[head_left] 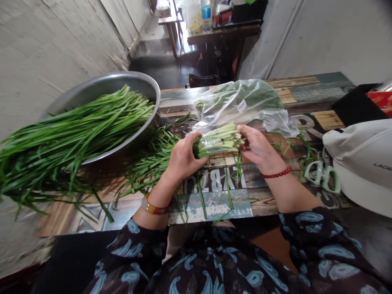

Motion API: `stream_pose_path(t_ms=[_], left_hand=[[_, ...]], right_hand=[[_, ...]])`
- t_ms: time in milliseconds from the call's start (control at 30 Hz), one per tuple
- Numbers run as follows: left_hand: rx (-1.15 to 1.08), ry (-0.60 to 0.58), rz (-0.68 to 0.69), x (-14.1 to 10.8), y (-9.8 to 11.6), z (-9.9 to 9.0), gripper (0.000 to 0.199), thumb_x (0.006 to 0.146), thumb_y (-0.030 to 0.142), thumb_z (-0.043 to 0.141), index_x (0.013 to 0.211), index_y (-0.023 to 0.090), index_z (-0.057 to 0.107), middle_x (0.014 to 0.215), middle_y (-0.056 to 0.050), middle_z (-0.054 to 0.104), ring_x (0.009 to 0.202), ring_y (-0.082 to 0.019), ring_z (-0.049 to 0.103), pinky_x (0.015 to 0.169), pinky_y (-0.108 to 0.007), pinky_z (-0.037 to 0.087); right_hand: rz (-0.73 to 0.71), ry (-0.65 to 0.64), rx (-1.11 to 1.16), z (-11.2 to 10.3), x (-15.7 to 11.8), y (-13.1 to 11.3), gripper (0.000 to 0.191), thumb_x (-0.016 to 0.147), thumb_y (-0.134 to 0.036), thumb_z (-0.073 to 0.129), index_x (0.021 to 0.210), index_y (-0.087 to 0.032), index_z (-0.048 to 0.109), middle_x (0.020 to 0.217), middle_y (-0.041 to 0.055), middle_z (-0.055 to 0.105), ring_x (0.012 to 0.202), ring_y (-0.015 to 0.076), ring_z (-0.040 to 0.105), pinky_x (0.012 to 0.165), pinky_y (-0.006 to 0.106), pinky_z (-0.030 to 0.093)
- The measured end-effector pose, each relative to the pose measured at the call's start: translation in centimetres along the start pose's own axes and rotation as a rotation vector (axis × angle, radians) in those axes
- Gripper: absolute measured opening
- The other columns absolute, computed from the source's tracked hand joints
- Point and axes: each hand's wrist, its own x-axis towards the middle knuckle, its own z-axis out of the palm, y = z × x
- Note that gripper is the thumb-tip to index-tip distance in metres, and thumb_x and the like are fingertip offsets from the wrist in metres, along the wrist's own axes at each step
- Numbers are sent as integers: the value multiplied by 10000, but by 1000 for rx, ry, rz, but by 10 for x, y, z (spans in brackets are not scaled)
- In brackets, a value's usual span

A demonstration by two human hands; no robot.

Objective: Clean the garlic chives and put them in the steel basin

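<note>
Holding a thick bundle of slender green stalks with pale ends (pixel 219 141) over the patchwork wood-patterned table (pixel 268 204), to the right of the silver round metal basin (pixel 158 98) and just beside the clear, crinkled plastic bag (pixel 254 102). Closed around the stems with the left hand (pixel 182 159); drawn in close at the pale ends with the fingers of the right hand (pixel 257 147). Impossible to tell whether pinching a stalk or only touching the ends. Partly covered with something clear and shiny around the stems, perhaps film or tape. Trailing leaves toward the basin.

Judging from the pose, probably at the step of handling or evening the stem ends. For the next move, calling for a steady left hold, snug but not crushing, and small, careful fingertip work on the right, without pulling stalks out of line
</note>
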Motion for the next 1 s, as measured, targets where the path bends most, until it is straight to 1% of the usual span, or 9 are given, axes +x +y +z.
stream_pose_path(t_ms=[133, 267, 433, 600, 700, 767, 833, 900, 1000], left_hand=[[40, 74, -179, 3, -6, 4, 597, 768, 335, 746, 1288, 212, 480, 1167, -87, 702, 1016, -248, 689, 843, -353, 543], [242, -99, -108, 4, -2, 7, 561, 811, 353, 722, 1305, 189, 512, 1204, -134, 701, 1044, -293, 681, 862, -401, 521], [372, -252, 50, 3, 4, 6, 598, 790, 307, 727, 1337, 175, 526, 1213, -146, 694, 1099, -322, 654, 891, -428, 491], [269, -218, 65, 5, -1, 3, 543, 790, 311, 715, 1296, 184, 564, 1215, -125, 706, 1106, -298, 661, 927, -416, 502], [113, -80, -31, 7, -7, 1, 551, 773, 320, 719, 1284, 172, 579, 1260, -119, 700, 1125, -278, 667, 967, -399, 521], [18, 15, -101, 7, -10, 0, 554, 758, 300, 716, 1279, 166, 586, 1276, -113, 698, 1127, -262, 672, 987, -387, 529], [-34, 54, -140, 7, -11, 0, 555, 748, 281, 718, 1276, 166, 594, 1281, -109, 700, 1126, -255, 677, 1000, -384, 532], [-53, 51, -151, 6, -11, 0, 555, 745, 280, 726, 1272, 162, 601, 1285, -114, 700, 1137, -259, 677, 1015, -390, 530], [-55, 53, -160, 6, -11, 0, 562, 749, 283, 730, 1281, 156, 601, 1292, -115, 697, 1158, -264, 673, 1028, -392, 526]], right_hand=[[27, -126, -37, 8, -14, -13, 353, 794, -426, 807, 789, -198, 537, 610, -76, 501, 460, 31, 391, 406, 159, 321], [-126, -142, -38, 11, -32, -33, 264, 857, -395, 755, 814, -224, 559, 575, -86, 452, 429, 45, 379, 377, 167, 339], [-438, 161, 170, -16, -17, -39, 151, 912, -351, 683, 830, -267, 588, 671, -62, 547, 562, 75, 560, 522, 187, 528], [-642, 528, 352, -54, 10, -31, 161, 974, -287, 544, 827, -228, 574, 864, -15, 666, 857, 109, 691, 847, 296, 618], [-724, 686, 148, -62, 17, -26, 156, 982, -294, 492, 847, -232, 539, 868, -11, 652, 867, 118, 692, 929, 342, 589], [-798, 737, -208, -59, 17, -21, 133, 969, -340, 509, 897, -237, 553, 918, 16, 660, 923, 156, 687, 981, 405, 552], [-821, 656, -674, -51, 14, -15, 190, 931, -412, 575, 974, -228, 600, 1024, 74, 680, 1042, 222, 663, 1040, 476, 494], [-759, 422, -1075, -42, 11, -8, 349, 870, -488, 653, 1081, -211, 640, 1150, 133, 686, 1156, 293, 619, 1083, 530, 441], [-637, 44, -1371, -34, 4, -2, 488, 794, -539, 731, 1163, -225, 677, 1260, 140, 685, 1299, 369, 535, 1145, 605, 340]])
